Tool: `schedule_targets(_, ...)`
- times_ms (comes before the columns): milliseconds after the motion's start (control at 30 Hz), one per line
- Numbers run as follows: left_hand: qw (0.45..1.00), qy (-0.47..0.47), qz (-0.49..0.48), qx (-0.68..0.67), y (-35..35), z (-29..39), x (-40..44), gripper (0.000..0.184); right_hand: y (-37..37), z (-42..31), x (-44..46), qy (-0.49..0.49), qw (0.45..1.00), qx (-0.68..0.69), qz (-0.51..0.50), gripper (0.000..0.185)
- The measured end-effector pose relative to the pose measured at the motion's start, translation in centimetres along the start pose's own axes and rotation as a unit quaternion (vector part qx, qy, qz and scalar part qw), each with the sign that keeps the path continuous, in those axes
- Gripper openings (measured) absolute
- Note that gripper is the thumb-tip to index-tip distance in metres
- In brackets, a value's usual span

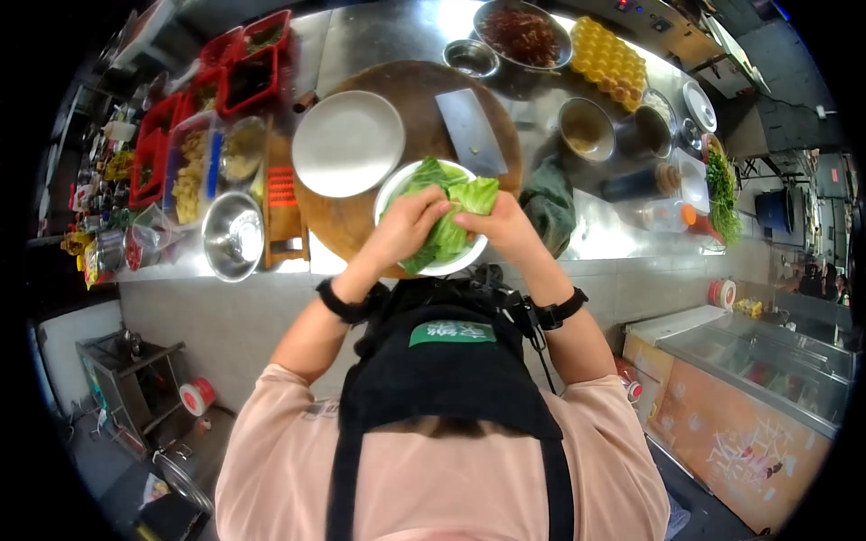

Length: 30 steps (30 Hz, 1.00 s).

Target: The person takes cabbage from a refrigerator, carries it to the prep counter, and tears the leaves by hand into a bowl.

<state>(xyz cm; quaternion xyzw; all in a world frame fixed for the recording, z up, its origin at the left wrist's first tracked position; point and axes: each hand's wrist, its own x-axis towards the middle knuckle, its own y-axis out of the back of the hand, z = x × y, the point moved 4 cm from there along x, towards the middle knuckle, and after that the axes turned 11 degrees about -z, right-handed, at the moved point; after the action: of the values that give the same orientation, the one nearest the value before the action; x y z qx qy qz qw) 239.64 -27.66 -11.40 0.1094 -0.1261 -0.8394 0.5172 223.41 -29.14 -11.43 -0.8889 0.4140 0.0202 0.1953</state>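
Over a white bowl (pixel 386 189) at the near edge of the round wooden chopping board (pixel 415 86), my two hands hold green lettuce leaves (pixel 446 236). My left hand (pixel 410 224) has its fingers closed on the leaves from the left. My right hand (pixel 494 225) pinches a pale green lettuce leaf (pixel 474 194) from the other side, thumb pointing inward. More leaves fill the bowl beneath. Behind the bowl, a cleaver (pixel 471 131) lies flat on the board. A white plate (pixel 349 144) rests to its left.
Red bins (pixel 253 79) and a steel bowl (pixel 233 236) stand left, near an orange grater (pixel 281 187). A dark green cloth (pixel 548 207) lies right of the board. Farther back are a bowl of red food (pixel 519 36) and yellow egg trays (pixel 609 63). Bottles (pixel 663 215) stand right.
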Motion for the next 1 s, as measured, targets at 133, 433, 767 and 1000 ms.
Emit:
schedule_targets(133,0.970,-0.129,0.079,0.190,-0.1,3.5,-2.4,0.010,1.8,2.8,0.3,0.000,0.993,-0.029,0.113,0.011)
schedule_targets(433,0.956,0.000,0.040,0.292,-0.3,-5.0,-1.0,0.024,3.1,3.7,0.7,-0.108,0.988,-0.080,0.074,0.026)
schedule_targets(767,0.994,-0.031,0.060,0.088,2.7,-0.4,-0.7,0.040,1.1,-0.6,-1.5,-0.089,0.993,-0.024,-0.072,0.036)
schedule_targets(1000,0.973,0.069,-0.101,-0.198,0.9,-0.8,0.5,0.025,-0.2,-1.4,-0.3,-0.022,0.997,-0.060,-0.054,0.020)
